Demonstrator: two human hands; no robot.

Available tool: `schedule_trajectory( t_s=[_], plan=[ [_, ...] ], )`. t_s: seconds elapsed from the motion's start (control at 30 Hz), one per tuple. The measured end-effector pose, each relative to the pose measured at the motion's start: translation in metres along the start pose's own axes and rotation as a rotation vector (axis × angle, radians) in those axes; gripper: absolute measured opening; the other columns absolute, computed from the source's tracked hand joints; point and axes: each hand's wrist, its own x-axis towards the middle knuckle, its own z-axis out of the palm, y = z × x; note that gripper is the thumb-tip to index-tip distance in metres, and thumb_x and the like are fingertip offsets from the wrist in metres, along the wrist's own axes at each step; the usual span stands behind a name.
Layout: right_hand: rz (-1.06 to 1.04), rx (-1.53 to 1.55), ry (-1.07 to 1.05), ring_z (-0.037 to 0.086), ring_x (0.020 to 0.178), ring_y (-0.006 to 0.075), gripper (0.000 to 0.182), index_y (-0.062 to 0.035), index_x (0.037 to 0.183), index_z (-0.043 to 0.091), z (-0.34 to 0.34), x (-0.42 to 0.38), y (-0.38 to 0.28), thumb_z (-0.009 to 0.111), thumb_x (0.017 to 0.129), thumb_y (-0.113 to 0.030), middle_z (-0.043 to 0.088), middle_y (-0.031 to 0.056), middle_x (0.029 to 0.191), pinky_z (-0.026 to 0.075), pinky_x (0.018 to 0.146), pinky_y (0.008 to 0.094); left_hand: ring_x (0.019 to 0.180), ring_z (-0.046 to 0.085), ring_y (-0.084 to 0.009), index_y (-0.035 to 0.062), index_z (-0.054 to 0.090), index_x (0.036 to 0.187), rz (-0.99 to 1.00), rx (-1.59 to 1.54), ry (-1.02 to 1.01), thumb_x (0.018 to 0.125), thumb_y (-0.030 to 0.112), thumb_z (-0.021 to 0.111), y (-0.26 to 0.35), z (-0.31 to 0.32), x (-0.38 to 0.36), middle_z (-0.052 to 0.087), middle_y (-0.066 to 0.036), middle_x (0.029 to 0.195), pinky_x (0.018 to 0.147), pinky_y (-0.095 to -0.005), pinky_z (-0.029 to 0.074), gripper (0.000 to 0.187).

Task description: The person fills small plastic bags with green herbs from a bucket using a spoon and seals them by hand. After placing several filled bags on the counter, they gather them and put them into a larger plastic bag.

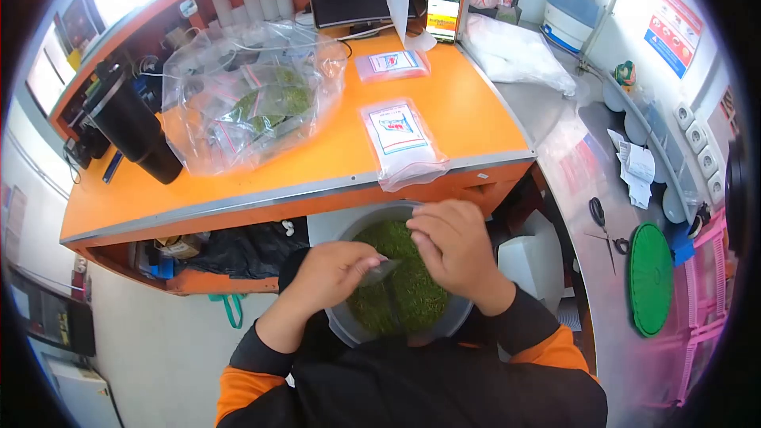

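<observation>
A grey tub [342, 321] holding chopped green herbs [420, 285] stands below the orange counter, close to my body. Above its left side, my left hand [337, 269] pinches a small clear plastic bag [382, 271]. My right hand [458, 247] is raised over the tub's right side, fingers bent and thumb apart from them, with nothing visible between them. On the counter [317, 170] lie a large clear bag [254, 103] with small bags of green herbs inside, and a packet of labelled plastic bags [403, 143] at the front edge. A second packet [392, 65] lies behind it.
A black tumbler [131, 123] stands at the counter's left. Behind are a monitor [353, 1] and a phone [443, 12]. On the right metal surface lie scissors [602, 222], a green lid [651, 280] and papers [634, 165]. A white container [529, 269] stands right of the tub.
</observation>
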Motion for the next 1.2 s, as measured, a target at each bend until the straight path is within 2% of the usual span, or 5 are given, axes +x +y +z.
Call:
schedule_trajectory(
  t_s=[0.23,0.47,0.83,1.07,1.2],
  plan=[
    [-0.044,-0.375,-0.008,0.051,0.082,0.0188,0.017,-0.0122,0.091,0.061,0.028,0.025,0.054,0.060,0.074,-0.015,0.056,0.0006,0.085,0.033,0.071,0.0371,0.051,0.048,-0.0204,0.0047,0.066,0.088,0.026,0.372,1.082,0.087,0.026,0.060,0.004,-0.131,0.061,0.055,-0.010,0.059,0.051,-0.0328,0.039,0.022],
    [0.018,-0.362,-0.085,0.050,0.086,0.0199,0.014,-0.0106,0.086,0.059,0.024,0.040,0.048,0.060,0.073,-0.016,0.054,0.0014,0.090,0.033,0.070,0.0369,0.106,0.051,-0.0353,0.0054,0.052,0.118,-0.031,0.912,0.847,0.069,0.027,0.075,-0.046,-0.157,0.080,0.057,-0.016,0.111,0.091,-0.0416,0.040,0.058],
    [0.056,0.064,0.080,0.056,0.076,0.0285,0.019,-0.0051,0.068,0.050,0.014,0.020,0.072,0.069,0.068,-0.008,0.061,0.0088,0.079,0.043,0.070,0.0390,0.100,0.053,-0.0286,0.0071,0.059,0.109,0.357,0.195,0.158,0.072,0.027,0.075,0.000,0.003,0.031,0.054,-0.011,0.110,0.084,-0.0373,0.045,0.045],
    [-0.014,0.405,0.259,0.062,0.077,0.0242,0.027,-0.0048,0.066,0.042,-0.006,-0.002,0.006,0.065,0.078,0.000,0.064,0.0137,0.088,0.049,0.067,0.0328,0.103,0.053,-0.0154,0.0032,0.053,0.121,-0.143,-0.808,0.015,0.083,0.022,0.069,-0.005,0.040,0.025,0.055,-0.010,0.117,0.087,-0.0291,0.045,0.045],
    [0.486,1.121,0.132,0.059,0.069,0.0136,0.022,-0.0055,0.073,0.040,0.004,-0.036,-0.015,0.057,0.086,0.000,0.064,0.0138,0.087,0.049,0.062,0.0258,0.093,0.056,-0.0122,0.0004,0.060,0.109,-0.168,-0.888,-0.213,0.085,0.019,0.066,-0.011,0.040,0.015,0.062,-0.008,0.104,0.081,-0.0263,0.046,0.031]
  ],
)
